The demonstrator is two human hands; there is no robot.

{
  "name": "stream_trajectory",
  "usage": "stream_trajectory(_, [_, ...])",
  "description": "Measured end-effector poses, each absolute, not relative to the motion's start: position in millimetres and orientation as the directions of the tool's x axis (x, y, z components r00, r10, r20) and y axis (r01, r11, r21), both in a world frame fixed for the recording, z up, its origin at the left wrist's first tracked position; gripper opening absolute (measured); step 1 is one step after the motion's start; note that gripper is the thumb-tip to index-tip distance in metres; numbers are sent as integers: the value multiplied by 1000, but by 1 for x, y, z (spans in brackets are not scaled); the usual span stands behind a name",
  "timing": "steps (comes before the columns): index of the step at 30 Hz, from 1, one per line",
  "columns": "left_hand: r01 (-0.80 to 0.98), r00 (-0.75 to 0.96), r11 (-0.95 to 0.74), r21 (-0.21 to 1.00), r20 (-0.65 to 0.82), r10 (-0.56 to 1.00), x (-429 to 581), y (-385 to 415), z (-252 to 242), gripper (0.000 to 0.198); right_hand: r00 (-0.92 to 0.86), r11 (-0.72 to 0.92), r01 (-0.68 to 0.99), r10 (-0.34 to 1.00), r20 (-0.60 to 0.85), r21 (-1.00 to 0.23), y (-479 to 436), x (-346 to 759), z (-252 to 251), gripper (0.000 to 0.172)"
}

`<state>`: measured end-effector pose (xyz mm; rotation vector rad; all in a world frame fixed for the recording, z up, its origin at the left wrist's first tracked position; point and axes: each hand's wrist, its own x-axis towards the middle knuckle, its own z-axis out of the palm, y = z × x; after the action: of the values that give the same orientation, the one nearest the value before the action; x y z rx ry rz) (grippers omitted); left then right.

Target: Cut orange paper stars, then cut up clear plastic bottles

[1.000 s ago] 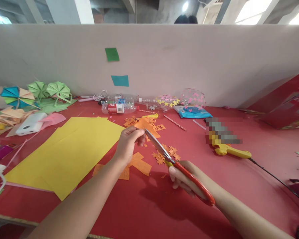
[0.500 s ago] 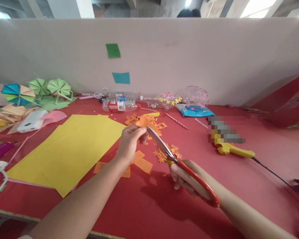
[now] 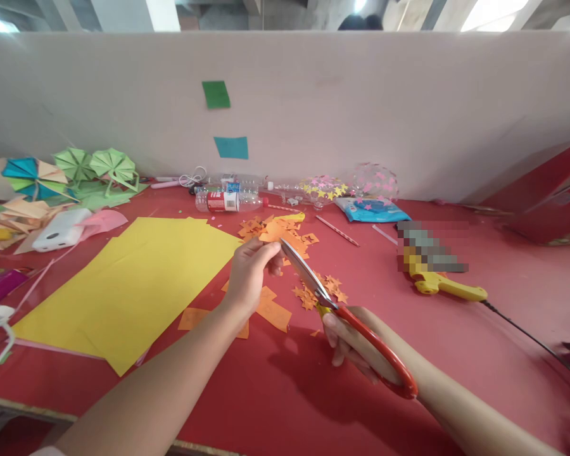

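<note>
Between the thumb and fingers of my left hand point(image 3: 253, 272) is a piece of orange paper point(image 3: 268, 235), partly hidden by the fingers. My right hand point(image 3: 354, 339) is closed around the red handles of a pair of scissors point(image 3: 308, 275). The blades look nearly closed, and their tips reach the paper beside my left thumb. Beneath the blades lies a small heap of cut orange stars point(image 3: 332, 288). Orange paper scraps point(image 3: 251, 228) are piled just beyond my left hand. Several flat orange paper pieces point(image 3: 274, 315) rest under and near my left wrist.
Large yellow sheets point(image 3: 137, 285) cover the table's left side. Plastic bottles point(image 3: 223, 202), a striped pencil point(image 3: 337, 230) and a blue packet point(image 3: 373, 210) lie along the back wall. A yellow-handled corded tool point(image 3: 449, 288) is at right. Folded green paper fans point(image 3: 113, 166) stand far left.
My left hand and the orange paper in it have shifted very slightly. The scissors' handle end has dipped a little leftward; both hands keep their hold.
</note>
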<state>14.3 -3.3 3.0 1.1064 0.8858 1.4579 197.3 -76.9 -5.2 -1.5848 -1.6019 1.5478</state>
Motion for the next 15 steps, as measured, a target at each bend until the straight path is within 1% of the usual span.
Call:
stream_trajectory(6, [-320, -20, -166, 933, 168, 986, 15, -4, 2, 18, -260, -281, 448, 867, -425, -848, -76, 197, -6, 51])
stream_trajectory(15, [-338, 4, -159, 927, 171, 985, 14, -3, 1, 18, -235, -295, 466, 867, -438, -834, -76, 195, -1, 53])
